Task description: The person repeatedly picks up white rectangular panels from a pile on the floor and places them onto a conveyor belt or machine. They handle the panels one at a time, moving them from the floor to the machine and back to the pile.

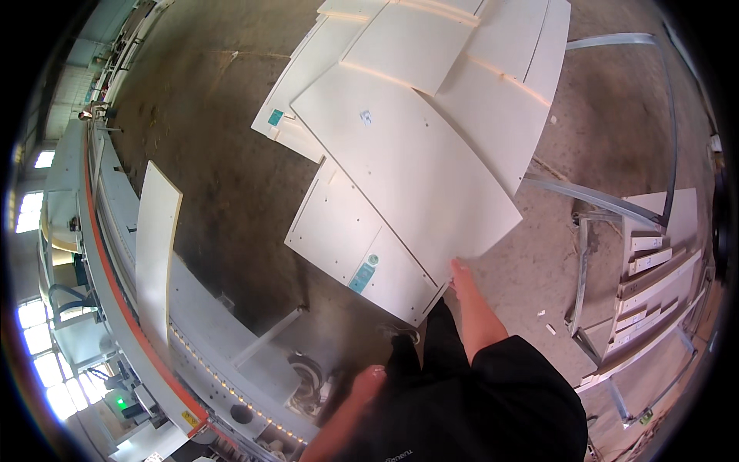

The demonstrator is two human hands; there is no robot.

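My right hand (462, 279) is at the near corner of a large white panel (408, 154), its fingers closed at the edge. That panel lies slantwise on top of a pile of white boards. Beneath its left side, another white board (339, 231) shows drilled holes and a green-and-white label (363, 276). My left hand (369, 382) hangs low by my body, away from the pile, with its fingers loosely curled and no object seen in it.
To the left runs a long machine (192, 308) with an orange strip (115, 281) and a row of small rollers. A narrow white board (158, 246) rests on it. At the right, a metal frame (600, 202) stands near a rack of stacked white strips (647, 285). Small scraps lie on the concrete floor.
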